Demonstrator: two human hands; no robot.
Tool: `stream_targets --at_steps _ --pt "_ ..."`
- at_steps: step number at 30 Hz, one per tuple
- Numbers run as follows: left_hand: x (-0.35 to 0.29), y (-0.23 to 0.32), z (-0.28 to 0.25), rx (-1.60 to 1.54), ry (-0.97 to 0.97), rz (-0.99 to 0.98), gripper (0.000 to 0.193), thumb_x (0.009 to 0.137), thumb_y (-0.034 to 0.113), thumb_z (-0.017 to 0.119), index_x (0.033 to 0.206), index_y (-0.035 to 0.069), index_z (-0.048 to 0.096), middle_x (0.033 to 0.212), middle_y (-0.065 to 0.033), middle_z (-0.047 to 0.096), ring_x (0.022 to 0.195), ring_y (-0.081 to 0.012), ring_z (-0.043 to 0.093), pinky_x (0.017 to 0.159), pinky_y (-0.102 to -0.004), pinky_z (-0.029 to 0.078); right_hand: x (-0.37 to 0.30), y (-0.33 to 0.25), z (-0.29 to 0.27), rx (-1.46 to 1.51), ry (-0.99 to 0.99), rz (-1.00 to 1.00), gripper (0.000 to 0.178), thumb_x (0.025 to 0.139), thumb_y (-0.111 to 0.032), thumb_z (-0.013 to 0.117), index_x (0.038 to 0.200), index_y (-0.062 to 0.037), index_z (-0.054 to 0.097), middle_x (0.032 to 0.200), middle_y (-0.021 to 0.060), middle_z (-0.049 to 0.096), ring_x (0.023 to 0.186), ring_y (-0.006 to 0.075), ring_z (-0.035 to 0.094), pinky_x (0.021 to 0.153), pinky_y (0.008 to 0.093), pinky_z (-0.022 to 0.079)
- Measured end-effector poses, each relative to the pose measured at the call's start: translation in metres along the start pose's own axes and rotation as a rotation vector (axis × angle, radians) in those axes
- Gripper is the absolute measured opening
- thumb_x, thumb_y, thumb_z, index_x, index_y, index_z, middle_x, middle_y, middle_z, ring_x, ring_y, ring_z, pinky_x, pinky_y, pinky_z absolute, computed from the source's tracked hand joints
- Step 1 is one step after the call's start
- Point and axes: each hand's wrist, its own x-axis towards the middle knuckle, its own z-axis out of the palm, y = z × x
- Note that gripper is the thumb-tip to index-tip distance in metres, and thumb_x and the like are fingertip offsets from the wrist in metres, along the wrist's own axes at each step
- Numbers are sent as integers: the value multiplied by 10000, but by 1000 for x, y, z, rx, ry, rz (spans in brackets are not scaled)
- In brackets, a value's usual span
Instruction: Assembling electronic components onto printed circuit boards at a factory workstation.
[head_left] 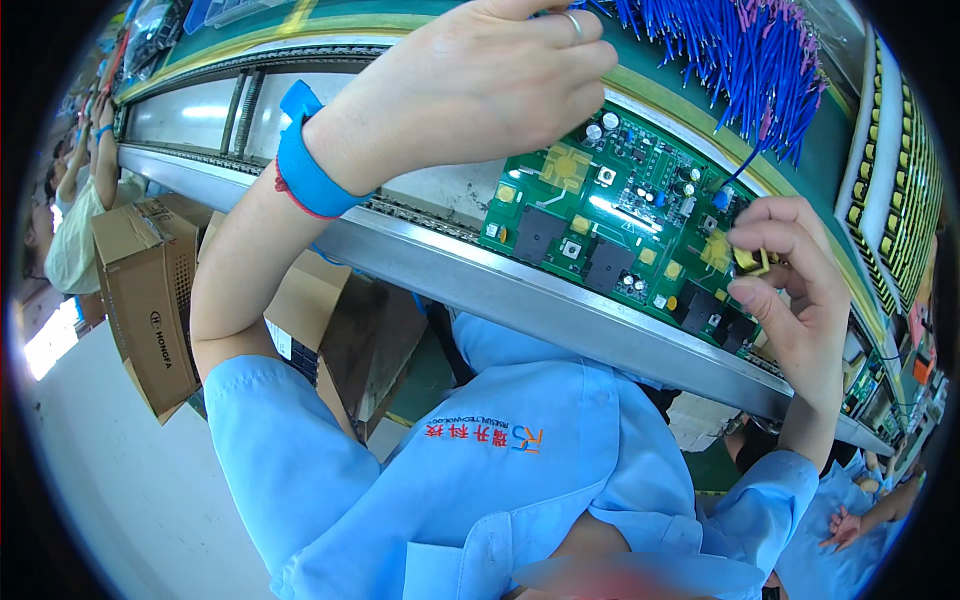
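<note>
A long green circuit board (pixel 625 222) lies on the conveyor rail in front of me, with capacitors, black blocks and yellow patches on it. Over its right end, my right hand (pixel 800 270) pinches a small yellow-and-black component (pixel 749 262) between thumb and fingers. My left hand (pixel 490 85) is above the board's far left corner, its fingers curled and their tips hidden or cut off by the top edge. What it holds, if anything, is hidden. Nearest to it is a bundle of blue wires (pixel 730 60) on the far bench. One blue wire runs down to the board near a blue part.
The metal conveyor rail (pixel 420 255) crosses between me and the board. Foam trays of yellow-and-black components (pixel 905 190) stand at the far right. Open cardboard boxes (pixel 150 290) are at the lower left. Other people (pixel 85 220) work at the left and lower right.
</note>
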Motion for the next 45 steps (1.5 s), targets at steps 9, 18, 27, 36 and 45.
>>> stream_targets --at_steps 9,18,27,36,45 --pt "-20 13 -26 -133 354 -370 109 734 145 652 838 111 651 855 -6 611 783 -153 572 806 -323 370 31 1 30 -241 2 -281 319 786 71 590 1088 -29 609 1086 103 568 853 144 591 611 213 486" --pt "-36 -9 87 -233 1271 -97 126 746 169 706 847 118 650 794 -11 604 717 -164 540 768 -329 335 45 2 45 -692 138 -330 404 734 -42 694 1109 -127 570 868 65 596 740 259 610 572 353 464" --pt "-59 14 17 -350 319 -357 87 863 164 621 848 79 621 784 -29 569 790 -217 533 804 -363 332 42 -12 36 -799 51 -257 425 749 -70 698 1150 -144 579 967 87 655 775 279 638 593 348 487" --pt "-40 29 16 -695 84 -405 185 906 209 558 854 40 613 778 -93 577 787 -275 526 821 -375 331 -6 -4 45 -597 44 -522 315 741 -78 655 1054 -53 630 1075 81 646 775 191 664 559 281 537" --pt "19 61 7 -755 71 -235 224 870 262 610 863 40 637 780 -96 599 768 -276 547 815 -384 346 -30 -4 73 -705 82 -707 132 746 -140 593 805 -33 544 741 42 505 545 125 569 384 266 396"
